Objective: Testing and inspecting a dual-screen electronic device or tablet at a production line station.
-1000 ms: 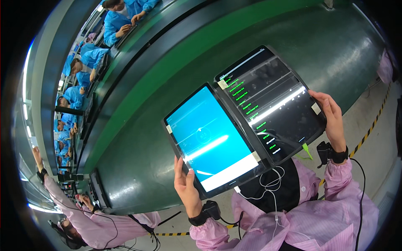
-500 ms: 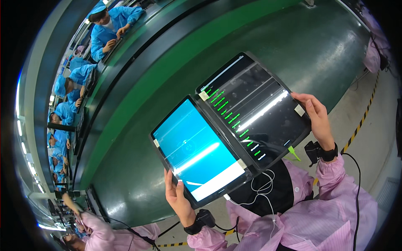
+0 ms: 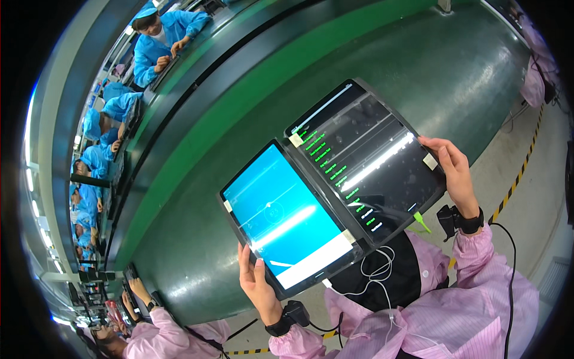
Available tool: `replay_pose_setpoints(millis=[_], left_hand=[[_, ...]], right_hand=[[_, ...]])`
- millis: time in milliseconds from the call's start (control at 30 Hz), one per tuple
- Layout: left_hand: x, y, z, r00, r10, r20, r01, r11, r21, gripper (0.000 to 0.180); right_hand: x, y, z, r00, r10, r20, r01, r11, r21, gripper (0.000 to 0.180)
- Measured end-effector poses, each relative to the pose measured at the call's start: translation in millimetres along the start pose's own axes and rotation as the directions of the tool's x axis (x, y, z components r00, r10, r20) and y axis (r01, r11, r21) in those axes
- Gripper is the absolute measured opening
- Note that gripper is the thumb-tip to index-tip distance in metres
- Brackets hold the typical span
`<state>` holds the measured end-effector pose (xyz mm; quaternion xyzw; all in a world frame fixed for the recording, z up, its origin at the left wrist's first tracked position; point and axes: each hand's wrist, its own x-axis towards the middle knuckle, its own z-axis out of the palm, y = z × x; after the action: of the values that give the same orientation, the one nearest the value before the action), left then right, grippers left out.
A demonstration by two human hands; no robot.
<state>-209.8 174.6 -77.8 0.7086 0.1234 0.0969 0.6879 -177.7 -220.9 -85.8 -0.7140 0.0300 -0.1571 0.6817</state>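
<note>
Two tablets lie side by side, tilted, above the green bench. The left tablet (image 3: 281,206) shows a blue screen with a white band along its near end. My left hand (image 3: 260,290) is closed on its lower left edge, thumb on top. The right tablet (image 3: 365,161) has a black screen with rows of green text. My right hand (image 3: 455,173) grips its right edge, thumb over the front. A green plug (image 3: 421,221) sits in the near edge of the right tablet. A white cable (image 3: 379,278) runs from the left tablet's near edge. Pale tape tabs stick to both tablets.
The green bench top (image 3: 197,239) stretches around the tablets. Across a dark rail, several co-workers in blue (image 3: 170,39) sit in a row. A co-worker in pink (image 3: 161,335) is at the lower left. Black cords hang from my wrist bands, and striped tape (image 3: 517,164) marks the floor.
Both tablets and my hands sit slightly farther right and lower in the picture, grips unchanged. The pink-sleeved co-worker's hand at lower left has moved right, onto a dark object.
</note>
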Motion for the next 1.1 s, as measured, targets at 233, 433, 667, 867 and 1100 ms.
replay_pose_setpoints(millis=[233,433,667,867,1100], left_hand=[[-1.7,1.8,1.4,1.0,0.0,-0.005,0.0,1.0,0.013,0.039],[-0.9,3.0,0.5,1.0,0.004,-0.007,-0.004,1.0,0.024,0.04],[-2.5,5.5,5.5,1.0,0.018,-0.013,-0.018,1.0,0.012,0.038],[-2.6,8.7,8.8,0.999,0.027,-0.046,-0.024,0.998,0.059,0.037],[-1.2,3.2,0.6,1.0,0.007,-0.006,-0.007,1.0,0.006,0.037]], right_hand=[[-1.4,-1.9,-0.1,1.0,0.025,-0.004,-0.025,1.0,-0.006,0.034],[-0.5,-1.1,0.1,1.0,0.006,-0.012,-0.006,1.0,-0.01,0.034],[0.7,-3.4,1.0,1.0,0.012,0.001,-0.012,1.0,-0.005,0.034],[2.0,-3.2,0.5,1.0,-0.014,0.007,0.014,1.0,-0.019,0.034],[-1.7,-5.0,0.6,1.0,-0.005,-0.006,0.005,1.0,-0.015,0.032]])
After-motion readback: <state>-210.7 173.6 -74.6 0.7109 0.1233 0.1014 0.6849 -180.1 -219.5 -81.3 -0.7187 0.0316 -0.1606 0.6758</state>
